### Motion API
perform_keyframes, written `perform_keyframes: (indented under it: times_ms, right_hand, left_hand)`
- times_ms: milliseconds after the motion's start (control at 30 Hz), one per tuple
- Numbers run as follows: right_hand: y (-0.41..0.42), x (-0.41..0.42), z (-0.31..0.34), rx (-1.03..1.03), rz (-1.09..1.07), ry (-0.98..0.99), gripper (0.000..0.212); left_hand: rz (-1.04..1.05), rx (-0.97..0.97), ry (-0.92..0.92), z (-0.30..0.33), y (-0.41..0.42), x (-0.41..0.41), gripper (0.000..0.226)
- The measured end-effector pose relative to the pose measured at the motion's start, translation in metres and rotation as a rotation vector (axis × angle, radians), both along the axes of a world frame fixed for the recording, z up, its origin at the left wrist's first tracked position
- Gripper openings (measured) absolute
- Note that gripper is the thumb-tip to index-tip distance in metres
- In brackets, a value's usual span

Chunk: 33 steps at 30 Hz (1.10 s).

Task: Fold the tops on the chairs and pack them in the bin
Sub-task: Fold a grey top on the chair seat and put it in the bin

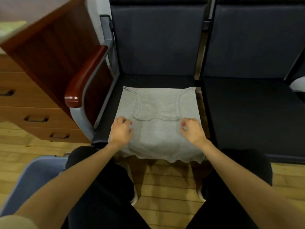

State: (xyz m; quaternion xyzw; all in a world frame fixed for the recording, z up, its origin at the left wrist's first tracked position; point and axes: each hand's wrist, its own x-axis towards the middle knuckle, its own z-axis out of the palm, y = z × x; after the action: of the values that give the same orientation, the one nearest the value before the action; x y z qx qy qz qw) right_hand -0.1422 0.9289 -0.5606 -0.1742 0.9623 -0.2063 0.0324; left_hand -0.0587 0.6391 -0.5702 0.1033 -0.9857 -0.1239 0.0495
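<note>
A grey sleeveless top (156, 129) lies spread flat on the dark seat of the left chair (156, 52). Its straps point toward the backrest and its hem hangs over the seat's front edge. My left hand (121, 130) rests on the top's left side, fingers curled against the cloth. My right hand (191, 129) sits on the right side, fingertips pinching the fabric near the armhole. A blue-grey bin (38, 177) stands on the floor at lower left, partly hidden by my left arm.
A second dark chair (247, 100) adjoins on the right, with a white garment (297, 87) at its far right edge. A wooden armrest (84, 76) and a wooden drawer cabinet (33, 100) are on the left. My dark-trousered knees sit above wooden flooring (165, 179).
</note>
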Motion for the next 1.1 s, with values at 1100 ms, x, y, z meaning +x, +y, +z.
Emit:
perform_keyframes:
  times_ms: [1100]
  right_hand:
    - [0.059,0.135,-0.007,-0.942,-0.733,-0.567,0.011]
  left_hand:
    - [0.817,1.096,-0.079,0.006,-0.001,0.078,0.018]
